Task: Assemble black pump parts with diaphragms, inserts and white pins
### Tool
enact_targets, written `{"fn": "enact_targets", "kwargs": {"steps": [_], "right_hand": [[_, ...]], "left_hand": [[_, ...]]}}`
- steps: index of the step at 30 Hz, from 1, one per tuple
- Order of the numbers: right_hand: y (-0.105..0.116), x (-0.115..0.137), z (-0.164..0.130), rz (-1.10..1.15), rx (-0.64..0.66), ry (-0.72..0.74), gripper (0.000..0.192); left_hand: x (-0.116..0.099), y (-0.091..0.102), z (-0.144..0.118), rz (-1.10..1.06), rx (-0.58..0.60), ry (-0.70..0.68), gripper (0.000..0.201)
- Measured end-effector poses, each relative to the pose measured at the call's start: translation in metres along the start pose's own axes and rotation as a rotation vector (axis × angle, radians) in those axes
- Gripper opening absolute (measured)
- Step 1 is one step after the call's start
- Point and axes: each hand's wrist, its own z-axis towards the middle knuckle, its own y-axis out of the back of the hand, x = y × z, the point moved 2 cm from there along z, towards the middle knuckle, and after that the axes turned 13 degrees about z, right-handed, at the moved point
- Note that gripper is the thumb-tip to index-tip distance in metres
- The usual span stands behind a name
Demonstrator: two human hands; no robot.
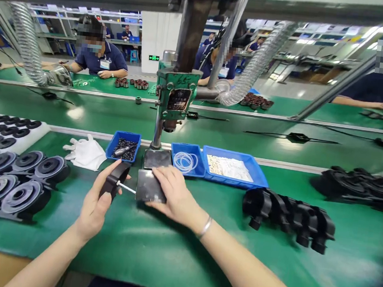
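Note:
My left hand (93, 208) is wrapped round a black plastic part (115, 181), held up on its edge. Between that part and a dark rectangular block (148, 187) runs a thin white rod (127, 187); how it is fixed at either end I cannot make out. My right hand (177, 194) grips the block, thumb below and fingers over its far edge. Just beyond stands a green bench press (178, 92), its ram raised over a dark base plate (156, 159).
Blue bins hold small black pieces (124, 149), clear tubing (185, 162) and small pale parts (230, 166). A white glove (88, 152) and round black housings (22, 194) lie left. Black housings (288, 215) lie right. Co-workers sit across the bench.

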Motion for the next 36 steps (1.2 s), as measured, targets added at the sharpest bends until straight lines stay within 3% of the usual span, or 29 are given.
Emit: {"fn": "enact_targets", "kwargs": {"steps": [4, 7, 9, 13, 18, 24, 27, 31, 34, 36], "right_hand": [[-0.027, 0.015, -0.041, 0.15, 0.106, -0.085, 0.097], [-0.032, 0.013, -0.052, 0.238, 0.059, -0.153, 0.104], [-0.028, 0.007, -0.057, 0.306, -0.042, -0.228, 0.09], [-0.019, -0.005, -0.069, 0.43, -0.345, -0.43, 0.043], [-0.02, -0.006, -0.073, 0.452, -0.405, -0.443, 0.036], [-0.02, -0.006, -0.07, 0.435, -0.419, -0.425, 0.031], [-0.021, -0.007, -0.07, 0.428, -0.403, -0.422, 0.027], [-0.019, -0.005, -0.07, 0.433, -0.386, -0.421, 0.026], [-0.016, 0.002, -0.067, 0.415, -0.299, -0.359, 0.037], [-0.017, 0.009, -0.062, 0.363, -0.146, -0.27, 0.059]], "left_hand": [[0.008, 0.014, 0.004, 0.337, 0.125, -0.179, 0.062], [0.004, 0.009, 0.011, 0.536, 0.27, -0.331, 0.059], [-0.005, 0.002, 0.014, 0.656, 0.343, -0.473, 0.064], [-0.021, -0.014, 0.015, 0.841, 0.392, -0.718, 0.075], [-0.018, -0.038, 0.016, 1.029, 0.636, -0.741, 0.063], [-0.015, -0.039, 0.009, 1.052, 0.59, -0.795, 0.062], [-0.01, -0.038, 0.004, 1.075, 0.639, -0.784, 0.063], [-0.005, -0.034, 0.004, 1.002, 0.692, -0.666, 0.061], [-0.004, -0.029, 0.007, 0.661, 0.637, -0.412, 0.057], [-0.003, -0.027, 0.011, 0.24, 0.452, -0.128, 0.053]]}}
